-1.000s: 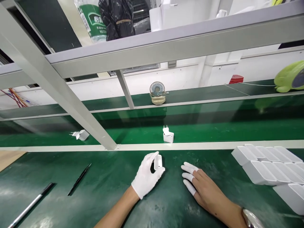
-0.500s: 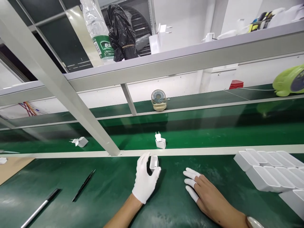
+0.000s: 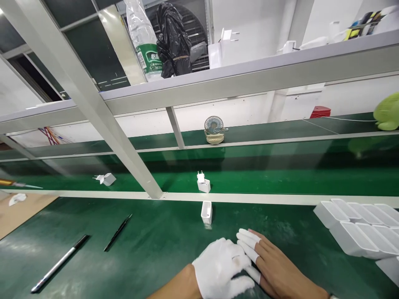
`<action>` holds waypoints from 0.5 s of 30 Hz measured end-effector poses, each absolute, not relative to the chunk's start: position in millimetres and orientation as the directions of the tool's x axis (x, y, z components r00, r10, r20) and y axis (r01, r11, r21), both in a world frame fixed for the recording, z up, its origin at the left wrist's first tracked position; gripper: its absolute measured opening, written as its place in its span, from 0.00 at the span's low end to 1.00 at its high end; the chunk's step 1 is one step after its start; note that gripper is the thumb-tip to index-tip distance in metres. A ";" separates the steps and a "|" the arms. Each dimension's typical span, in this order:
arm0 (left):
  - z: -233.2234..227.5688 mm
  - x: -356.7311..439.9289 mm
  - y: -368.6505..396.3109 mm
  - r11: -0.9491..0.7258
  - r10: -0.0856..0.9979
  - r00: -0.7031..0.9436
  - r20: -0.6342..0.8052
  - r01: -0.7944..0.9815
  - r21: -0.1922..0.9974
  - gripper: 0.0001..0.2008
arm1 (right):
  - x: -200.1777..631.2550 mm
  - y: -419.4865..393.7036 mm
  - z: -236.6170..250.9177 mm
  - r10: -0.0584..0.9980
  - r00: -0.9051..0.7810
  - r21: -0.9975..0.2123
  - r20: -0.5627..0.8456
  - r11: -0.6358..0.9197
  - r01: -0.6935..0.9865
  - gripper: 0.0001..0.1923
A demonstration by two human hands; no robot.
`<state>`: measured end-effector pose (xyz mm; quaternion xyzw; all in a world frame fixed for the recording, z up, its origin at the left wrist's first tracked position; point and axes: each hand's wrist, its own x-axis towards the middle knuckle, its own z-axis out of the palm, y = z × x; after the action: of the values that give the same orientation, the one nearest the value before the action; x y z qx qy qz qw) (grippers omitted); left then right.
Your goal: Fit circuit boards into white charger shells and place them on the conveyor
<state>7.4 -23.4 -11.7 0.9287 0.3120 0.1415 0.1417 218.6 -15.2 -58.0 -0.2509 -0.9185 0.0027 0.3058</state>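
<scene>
Now both hands lie open and empty, left hand (image 3: 222, 268) over right hand (image 3: 274, 270), and the white charger shell (image 3: 206, 212) stands alone on the desk (image 3: 156, 249) beyond them, where a careless reach could topple it.

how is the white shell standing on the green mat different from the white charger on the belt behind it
The small white open-topped plastic shell is an empty casing with no prongs; the white plug charger has two pins pointing up. The shell stands on the dark green bench mat, nearer both hands; the charger sits beyond the white rail on the brighter green belt. Both are white, boxy, upright and untouched.
</scene>
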 end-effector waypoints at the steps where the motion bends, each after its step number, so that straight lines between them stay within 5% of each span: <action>1: -14.4 7.6 -22.8 -0.769 0.616 0.773 0.153 0.546 0.333 0.11 | 218.4 -15.3 -58.1 0.455 -0.697 -0.147 0.555 0.878 0.456 0.20; 7: -27.1 2.6 -16.1 -0.752 0.617 0.770 0.166 0.514 0.413 0.10 | 218.3 -9.6 -57.0 0.389 -0.765 0.034 0.514 0.881 0.471 0.11; 15: -19.4 14.4 -9.8 -0.719 0.661 0.719 0.213 0.527 0.453 0.12 | 220.9 -2.8 -72.9 0.441 -0.704 -0.144 0.556 0.886 0.440 0.07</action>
<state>14.4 -9.8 -19.4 0.9088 0.3270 0.1831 0.1834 220.9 -2.8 -72.9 -0.2386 -0.9231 0.0003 0.3015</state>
